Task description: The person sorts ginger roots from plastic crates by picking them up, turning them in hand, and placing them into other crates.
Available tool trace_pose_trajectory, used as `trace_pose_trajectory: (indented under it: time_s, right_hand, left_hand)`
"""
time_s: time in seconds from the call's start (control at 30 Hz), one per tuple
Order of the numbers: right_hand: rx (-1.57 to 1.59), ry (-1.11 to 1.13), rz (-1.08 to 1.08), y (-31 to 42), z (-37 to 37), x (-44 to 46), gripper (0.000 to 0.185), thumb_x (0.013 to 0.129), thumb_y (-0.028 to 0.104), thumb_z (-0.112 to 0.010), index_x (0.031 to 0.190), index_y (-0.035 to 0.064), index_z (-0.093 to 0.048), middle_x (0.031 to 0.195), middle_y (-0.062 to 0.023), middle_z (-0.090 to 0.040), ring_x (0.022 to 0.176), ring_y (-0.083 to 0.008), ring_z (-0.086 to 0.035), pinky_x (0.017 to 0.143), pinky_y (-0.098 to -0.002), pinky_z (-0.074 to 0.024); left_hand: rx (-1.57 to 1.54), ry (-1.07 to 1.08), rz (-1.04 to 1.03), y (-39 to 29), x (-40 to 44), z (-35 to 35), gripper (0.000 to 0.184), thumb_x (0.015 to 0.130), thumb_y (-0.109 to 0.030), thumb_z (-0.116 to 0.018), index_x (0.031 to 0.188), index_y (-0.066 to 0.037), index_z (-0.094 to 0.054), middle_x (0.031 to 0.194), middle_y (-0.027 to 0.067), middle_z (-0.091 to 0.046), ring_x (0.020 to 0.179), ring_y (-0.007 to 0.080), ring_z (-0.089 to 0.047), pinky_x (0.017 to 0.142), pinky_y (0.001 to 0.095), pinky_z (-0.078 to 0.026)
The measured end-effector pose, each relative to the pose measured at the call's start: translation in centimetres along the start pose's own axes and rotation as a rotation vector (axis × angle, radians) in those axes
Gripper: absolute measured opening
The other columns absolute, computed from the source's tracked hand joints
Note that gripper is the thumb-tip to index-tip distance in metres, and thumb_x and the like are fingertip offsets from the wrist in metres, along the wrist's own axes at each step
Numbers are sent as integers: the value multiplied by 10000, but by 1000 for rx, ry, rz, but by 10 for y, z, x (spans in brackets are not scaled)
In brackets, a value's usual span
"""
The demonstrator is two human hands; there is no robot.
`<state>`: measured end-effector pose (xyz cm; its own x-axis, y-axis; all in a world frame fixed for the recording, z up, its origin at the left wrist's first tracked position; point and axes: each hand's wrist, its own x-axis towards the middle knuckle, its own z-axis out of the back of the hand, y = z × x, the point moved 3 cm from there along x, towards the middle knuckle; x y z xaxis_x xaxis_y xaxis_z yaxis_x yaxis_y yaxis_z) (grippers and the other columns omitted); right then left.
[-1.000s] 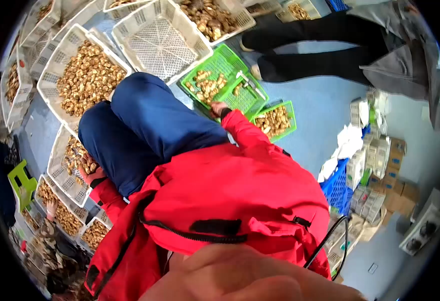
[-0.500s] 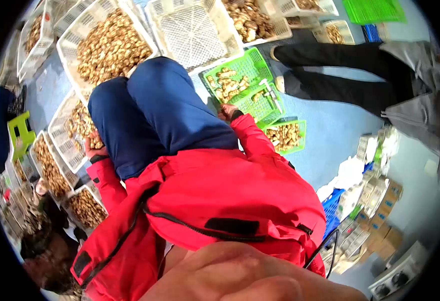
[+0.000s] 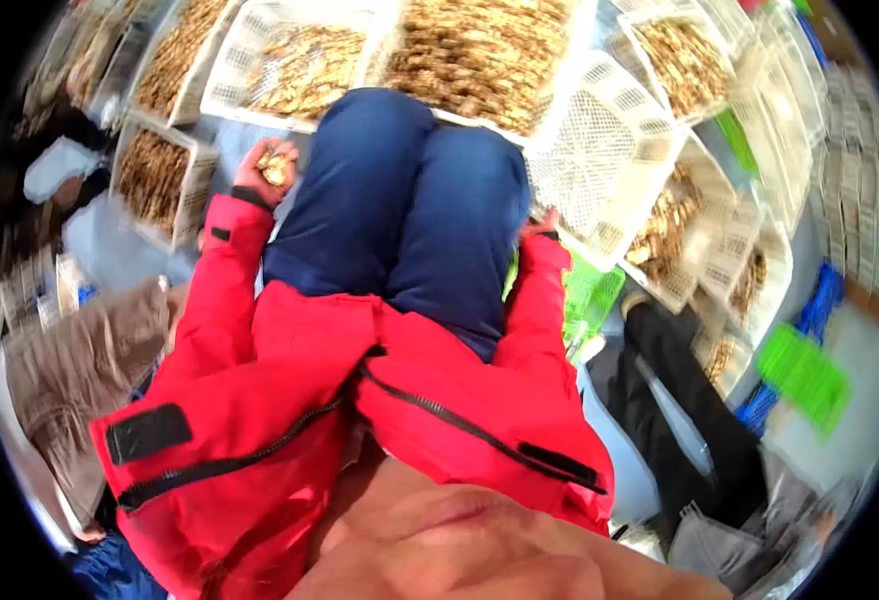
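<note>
L fingers [image 3: 283, 148] hold tan pcs [image 3: 275, 169] nr L knee [image 3: 371, 125].

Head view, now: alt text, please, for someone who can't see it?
A person's left hand holds golden-brown pieces; the right hand, partly hidden, is beside the right knee, near a green basket. White crates of similar pieces stand ahead.

This strikes me as a working sorting room for produce. White plastic crates [image 3: 599, 145] crowd together across the plain blue floor [image 3: 616, 440], several heaped with golden-brown pieces [image 3: 479, 60] that are too smeared to name for certain. A green basket [image 3: 593, 290] sits just beside one crate, pale stacks [image 3: 847, 185] rise at the far right, and someone in dark trousers [image 3: 694, 410] shares the floor.
</note>
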<state>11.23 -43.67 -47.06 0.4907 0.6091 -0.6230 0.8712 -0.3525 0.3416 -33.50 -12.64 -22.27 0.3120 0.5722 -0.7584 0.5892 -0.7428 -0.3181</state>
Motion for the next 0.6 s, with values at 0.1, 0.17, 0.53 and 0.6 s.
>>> trace_pose_trajectory:
  time_s: [0.1,0.17,0.53,0.6]
  right_hand:
    - [-179,18,-164,40,5,-14,397,808,383,-461,970,28,-532,782,-69,-581,643,-211,-518,568,-281,-423]
    - [-260,-420,-101,67,-40,-70,212,792,299,-509,757,90,-509,553,-2,-455,419,-107,-376,365,-216,-286]
    - [-596,-260,376,137,-234,-229,335,811,405,-515,916,91,-568,617,-11,-564,408,-86,-376,375,-198,-264]
    - [-627,-174,444,134,-305,-233,357,805,409,-529,901,69,-580,662,-15,-583,438,-89,-382,383,-202,-283]
  left_hand:
    - [-49,-89,-67,1,-5,0,250,846,-273,-549,996,-74,-530,1003,150,-600,907,347,-572,654,416,-506]
    - [-90,46,-36,-4,3,6,269,857,-294,-528,987,-60,-548,991,155,-603,912,354,-571,667,430,-512]
    - [227,470,-431,-46,-65,-133,354,883,-321,-465,1077,-29,-515,1042,109,-581,958,237,-565,666,291,-489]
    - [406,516,-728,-58,-130,-202,407,872,-340,-488,1118,-15,-491,1027,103,-578,951,178,-563,707,257,-463]
